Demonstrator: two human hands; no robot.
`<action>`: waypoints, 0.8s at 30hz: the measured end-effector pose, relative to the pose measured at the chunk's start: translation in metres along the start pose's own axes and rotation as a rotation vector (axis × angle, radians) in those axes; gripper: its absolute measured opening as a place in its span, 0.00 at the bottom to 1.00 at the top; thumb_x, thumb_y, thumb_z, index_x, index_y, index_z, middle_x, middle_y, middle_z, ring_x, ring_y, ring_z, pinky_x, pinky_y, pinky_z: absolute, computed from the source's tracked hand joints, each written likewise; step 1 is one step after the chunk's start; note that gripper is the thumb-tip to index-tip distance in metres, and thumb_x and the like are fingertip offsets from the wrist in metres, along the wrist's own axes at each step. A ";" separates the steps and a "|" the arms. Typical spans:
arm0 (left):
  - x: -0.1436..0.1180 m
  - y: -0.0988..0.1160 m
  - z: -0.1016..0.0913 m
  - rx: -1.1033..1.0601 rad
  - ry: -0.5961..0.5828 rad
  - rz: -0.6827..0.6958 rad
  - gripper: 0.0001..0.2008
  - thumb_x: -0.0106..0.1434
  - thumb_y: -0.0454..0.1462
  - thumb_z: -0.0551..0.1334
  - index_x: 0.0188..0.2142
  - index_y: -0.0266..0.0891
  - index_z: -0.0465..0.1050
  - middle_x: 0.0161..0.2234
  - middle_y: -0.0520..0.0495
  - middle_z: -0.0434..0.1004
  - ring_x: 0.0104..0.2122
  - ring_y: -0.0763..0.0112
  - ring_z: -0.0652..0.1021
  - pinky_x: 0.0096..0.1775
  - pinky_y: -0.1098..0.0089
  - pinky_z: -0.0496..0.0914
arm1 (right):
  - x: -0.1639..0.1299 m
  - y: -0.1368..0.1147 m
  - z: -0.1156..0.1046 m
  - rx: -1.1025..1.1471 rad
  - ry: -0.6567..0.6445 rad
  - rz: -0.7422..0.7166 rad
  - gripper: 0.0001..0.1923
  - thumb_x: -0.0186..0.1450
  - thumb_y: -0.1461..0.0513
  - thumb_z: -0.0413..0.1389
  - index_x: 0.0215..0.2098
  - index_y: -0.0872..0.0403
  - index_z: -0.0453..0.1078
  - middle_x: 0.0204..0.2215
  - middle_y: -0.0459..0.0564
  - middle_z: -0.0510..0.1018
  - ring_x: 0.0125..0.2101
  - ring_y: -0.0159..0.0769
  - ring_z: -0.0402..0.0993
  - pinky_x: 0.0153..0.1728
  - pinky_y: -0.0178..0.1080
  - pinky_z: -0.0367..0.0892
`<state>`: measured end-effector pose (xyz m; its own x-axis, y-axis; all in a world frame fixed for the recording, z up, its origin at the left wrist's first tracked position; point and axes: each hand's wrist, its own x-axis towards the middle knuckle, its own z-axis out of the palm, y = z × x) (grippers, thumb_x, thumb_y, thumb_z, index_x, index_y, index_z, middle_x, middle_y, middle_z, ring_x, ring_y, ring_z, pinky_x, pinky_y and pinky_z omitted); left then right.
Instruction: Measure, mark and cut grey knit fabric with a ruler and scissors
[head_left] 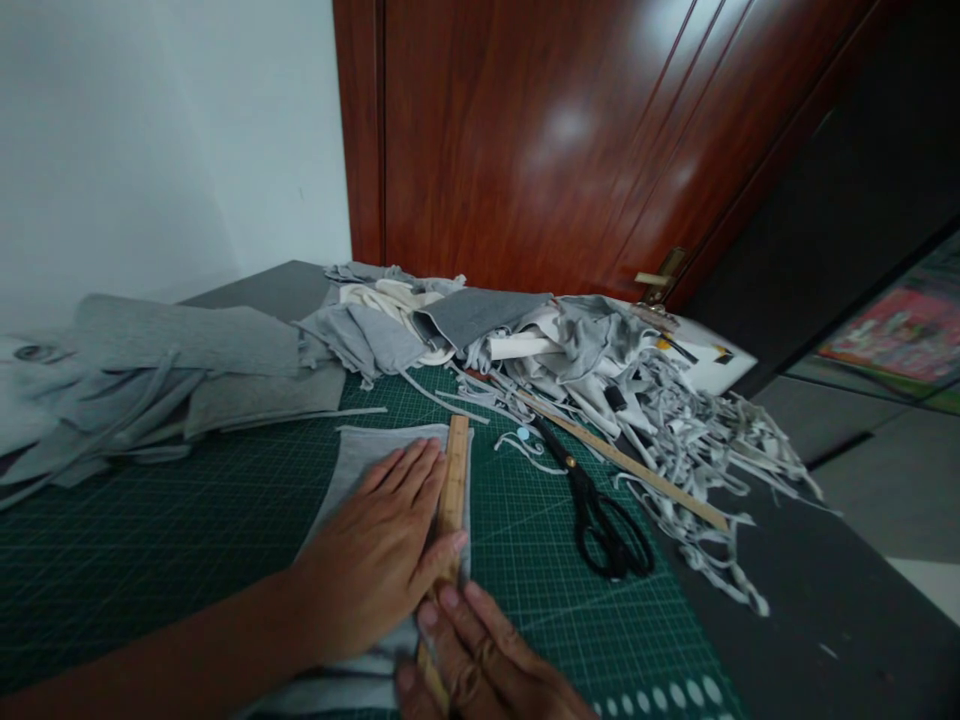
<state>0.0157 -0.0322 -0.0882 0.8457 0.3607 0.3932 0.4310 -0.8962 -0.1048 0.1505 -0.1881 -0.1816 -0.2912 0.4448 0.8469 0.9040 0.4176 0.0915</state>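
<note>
Head view, left hand (382, 550) spread flat, pressing wooden ruler (452, 480) onto grey cloth (360, 460) on green cutting mat (187, 520), right hand (480, 665) at ruler's near end, fingers curled, grip unclear, black scissors (600, 515) beside, cloth scraps (690, 440) on desk (810, 600).

Left hand (379, 550): flat, palm down, fingers extended, at lower centre of the frame. Right hand (480, 665): at the bottom edge, fingers curled, fingertips beside the left thumb.

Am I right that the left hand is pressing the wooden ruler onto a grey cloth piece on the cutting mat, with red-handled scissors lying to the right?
Almost. The head view shows the scissors have black handles, not red. The rest stands.
</note>
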 end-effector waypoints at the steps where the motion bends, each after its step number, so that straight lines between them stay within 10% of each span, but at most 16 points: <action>1: 0.000 -0.002 -0.001 0.001 -0.002 0.019 0.38 0.79 0.54 0.49 0.71 0.22 0.65 0.73 0.24 0.63 0.72 0.44 0.67 0.70 0.47 0.65 | 0.005 0.006 -0.005 -0.001 0.004 -0.053 0.16 0.77 0.60 0.61 0.60 0.56 0.77 0.53 0.55 0.88 0.58 0.49 0.83 0.61 0.46 0.78; 6: -0.002 -0.006 -0.004 -0.032 -0.026 0.060 0.40 0.79 0.55 0.51 0.73 0.21 0.62 0.74 0.23 0.59 0.74 0.44 0.63 0.71 0.48 0.61 | 0.020 0.031 -0.028 0.004 -0.125 -0.234 0.13 0.79 0.60 0.60 0.56 0.58 0.79 0.57 0.54 0.86 0.64 0.46 0.77 0.68 0.44 0.68; 13: 0.001 -0.003 -0.014 -0.200 -0.147 0.072 0.35 0.79 0.53 0.53 0.78 0.40 0.54 0.79 0.38 0.50 0.77 0.47 0.56 0.74 0.45 0.52 | 0.041 0.041 -0.056 0.336 -0.265 -0.077 0.19 0.82 0.62 0.54 0.68 0.62 0.71 0.62 0.56 0.80 0.66 0.44 0.73 0.68 0.42 0.66; 18: 0.004 -0.004 -0.018 -0.237 -0.228 0.038 0.37 0.78 0.53 0.54 0.78 0.39 0.53 0.79 0.37 0.48 0.78 0.44 0.53 0.74 0.39 0.49 | 0.058 0.058 -0.090 0.583 -0.683 0.110 0.30 0.80 0.57 0.58 0.77 0.51 0.60 0.70 0.52 0.71 0.68 0.42 0.71 0.65 0.37 0.70; 24: 0.014 -0.019 -0.033 -0.346 -0.469 0.076 0.62 0.62 0.70 0.62 0.80 0.36 0.42 0.80 0.31 0.38 0.78 0.35 0.46 0.73 0.35 0.47 | 0.024 0.054 -0.066 0.563 -0.535 0.037 0.25 0.81 0.57 0.57 0.72 0.59 0.68 0.68 0.59 0.74 0.69 0.49 0.70 0.70 0.48 0.65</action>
<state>0.0090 -0.0190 -0.0506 0.9530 0.2973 -0.0586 0.3028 -0.9277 0.2185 0.2129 -0.2071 -0.1213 -0.5049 0.7285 0.4630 0.6624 0.6710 -0.3333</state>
